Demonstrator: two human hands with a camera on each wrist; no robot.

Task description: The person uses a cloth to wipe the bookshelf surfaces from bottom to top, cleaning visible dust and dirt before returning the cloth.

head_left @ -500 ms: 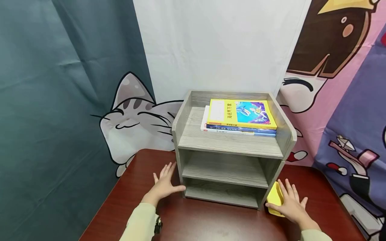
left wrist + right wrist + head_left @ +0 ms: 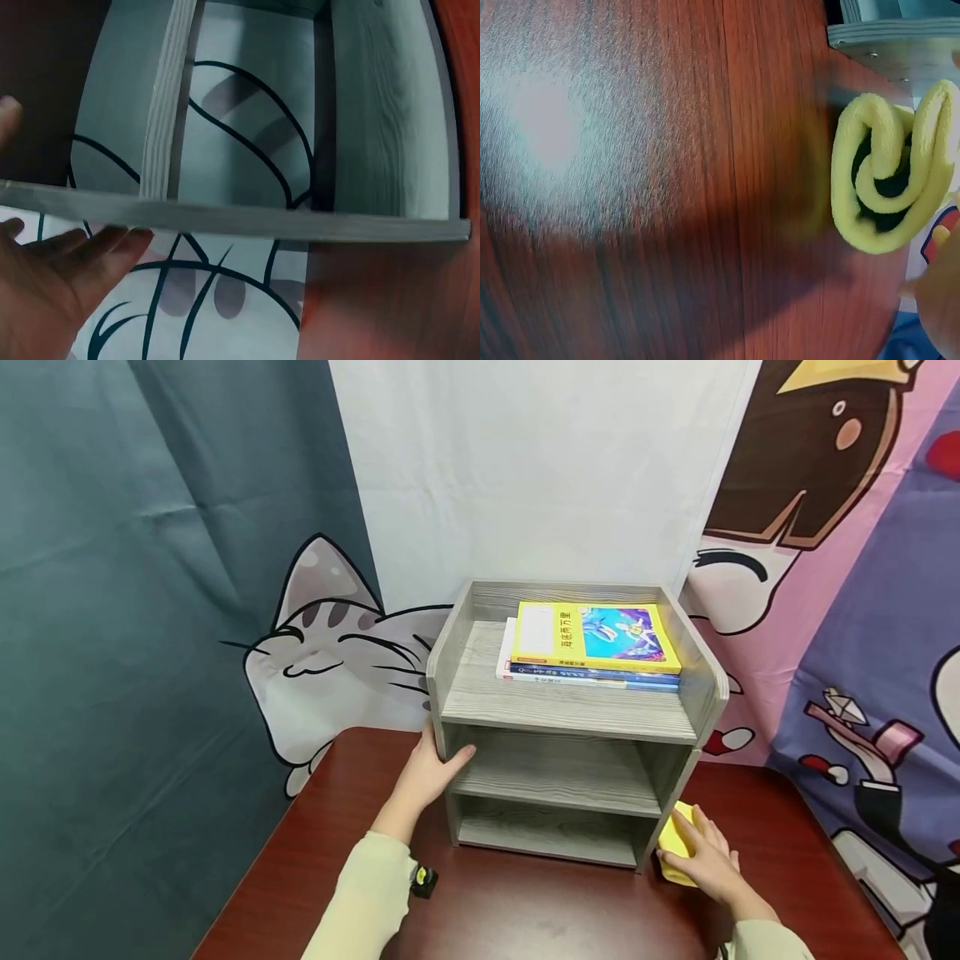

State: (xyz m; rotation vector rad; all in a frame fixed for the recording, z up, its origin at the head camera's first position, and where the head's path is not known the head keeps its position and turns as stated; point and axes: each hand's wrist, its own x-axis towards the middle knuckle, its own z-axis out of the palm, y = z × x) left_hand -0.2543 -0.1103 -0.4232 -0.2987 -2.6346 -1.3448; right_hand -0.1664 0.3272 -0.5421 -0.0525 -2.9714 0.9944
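A small grey wood-grain shelf [image 2: 570, 714] stands on the dark red table. My left hand [image 2: 426, 772] is at its left side panel, fingers along the outside and thumb in front. In the left wrist view, the fingers of the left hand [image 2: 60, 277] look nearly straight beside the panel edge [image 2: 300, 225], with the thumb apart from it on the other side. Right of the shelf, my right hand [image 2: 708, 860] holds a folded yellow cloth [image 2: 675, 841] between thumb and fingers. The right wrist view shows the cloth [image 2: 847, 172] bunched in a roll, dark inside.
Several stacked books [image 2: 592, 639], a yellow one uppermost, lie on the shelf's top level. The two lower levels are open at the front. Behind the table [image 2: 540, 910] hangs a printed curtain [image 2: 555, 468] with cartoon figures.
My left hand has moved up and forward to the shelf's side panel. The right hand's spread fingers have closed in on the yellow cloth, which now looks narrower.
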